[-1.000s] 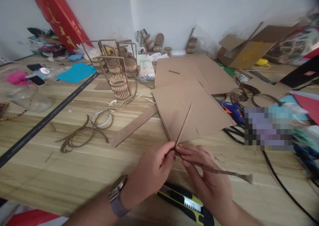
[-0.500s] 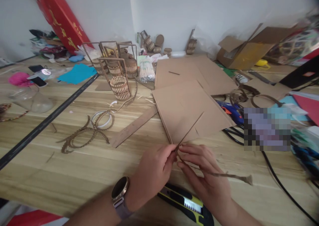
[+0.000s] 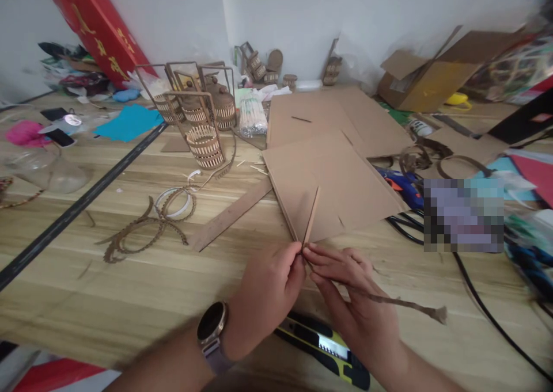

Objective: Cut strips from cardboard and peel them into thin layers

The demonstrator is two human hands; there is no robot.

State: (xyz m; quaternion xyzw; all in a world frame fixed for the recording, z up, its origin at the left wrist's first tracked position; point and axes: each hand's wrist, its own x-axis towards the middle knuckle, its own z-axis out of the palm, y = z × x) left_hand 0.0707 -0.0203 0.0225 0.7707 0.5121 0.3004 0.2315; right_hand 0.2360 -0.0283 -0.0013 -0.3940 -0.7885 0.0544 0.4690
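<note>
My left hand point(image 3: 268, 291), with a watch point(image 3: 211, 323) on its wrist, pinches a thin brown cardboard strip point(image 3: 311, 216) between thumb and forefinger. One straight end of the strip points up and away over the cardboard sheets. From the pinch, the rest runs right, under the fingers of my right hand point(image 3: 365, 305), and comes out as a narrow tail with a frayed tip. The right fingertips close on the strip right beside the left thumb; exactly how they grip it is partly hidden. A yellow and black utility knife point(image 3: 332, 349) lies on the table beneath both hands.
Flat cardboard sheets point(image 3: 328, 179) lie ahead. Left of them are a flat cardboard strip point(image 3: 233, 216), curled corrugated strips point(image 3: 142, 236) and small slatted baskets point(image 3: 205, 145) with tall handles. A blue glue gun point(image 3: 401, 189) and a black cable point(image 3: 470, 294) lie right.
The strip's upper end has swung left and now stands more upright, showing its flat side. Its frayed tail has shifted slightly right. Both hands stay together at the pinch.
</note>
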